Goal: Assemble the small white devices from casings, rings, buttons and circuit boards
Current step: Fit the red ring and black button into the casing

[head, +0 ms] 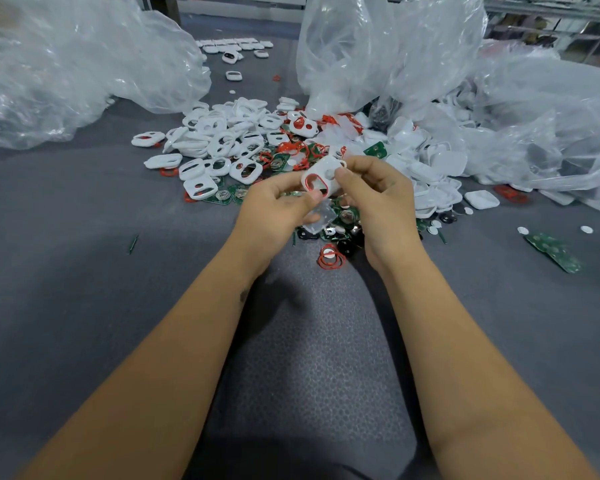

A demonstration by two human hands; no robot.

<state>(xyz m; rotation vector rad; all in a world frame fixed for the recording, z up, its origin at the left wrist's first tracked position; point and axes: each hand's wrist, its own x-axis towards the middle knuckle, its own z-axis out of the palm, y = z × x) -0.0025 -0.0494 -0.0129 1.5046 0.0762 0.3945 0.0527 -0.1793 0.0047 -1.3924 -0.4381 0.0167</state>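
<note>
Both my hands hold one small white casing [321,175] above the grey table, a red ring seated around its oval opening. My left hand [278,209] pinches its near edge with thumb and fingers. My right hand [378,199] grips its right side, thumb pressed on the top face. Behind lies a heap of white casings [219,140] mixed with loose red rings [331,258] and green circuit boards [553,249]. Small white round buttons [586,229] lie scattered to the right.
Large clear plastic bags [66,64] bulge at the back left, another bag [378,46] at the back centre and more on the right over further white parts. A row of finished white devices [236,46] lies far back. Grey felt table [84,271] spreads around my arms.
</note>
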